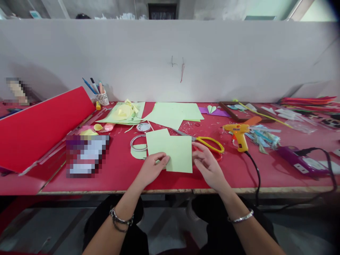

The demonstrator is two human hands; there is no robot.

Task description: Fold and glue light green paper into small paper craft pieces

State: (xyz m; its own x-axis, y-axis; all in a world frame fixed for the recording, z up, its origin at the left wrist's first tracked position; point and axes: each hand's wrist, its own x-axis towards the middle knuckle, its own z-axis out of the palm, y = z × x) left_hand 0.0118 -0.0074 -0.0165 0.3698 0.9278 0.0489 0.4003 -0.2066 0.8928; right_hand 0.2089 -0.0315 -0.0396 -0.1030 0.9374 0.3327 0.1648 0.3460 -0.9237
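Note:
My left hand [153, 169] pinches two overlapping pale green paper pieces by their lower left side, thumb on top. The front paper piece [180, 154] is squarish and partly covers the back paper piece [157, 141]. My right hand [208, 164] is beside the front piece's right edge, fingers curved and apart, with no paper visibly gripped. Just beyond it lie scissors with yellow handles [211, 144], their blades partly behind the paper. Left of the papers, a ring-shaped roll [132, 142] rests on a green scrap [136, 153].
Larger green sheets [172, 111] lie at the back. A yellow glue gun [240, 136] with a black cord is at the right, near a purple device [302, 163]. Leftward are a red board [47, 127], a blurred-out item [89, 156] and a pen cup [102, 98].

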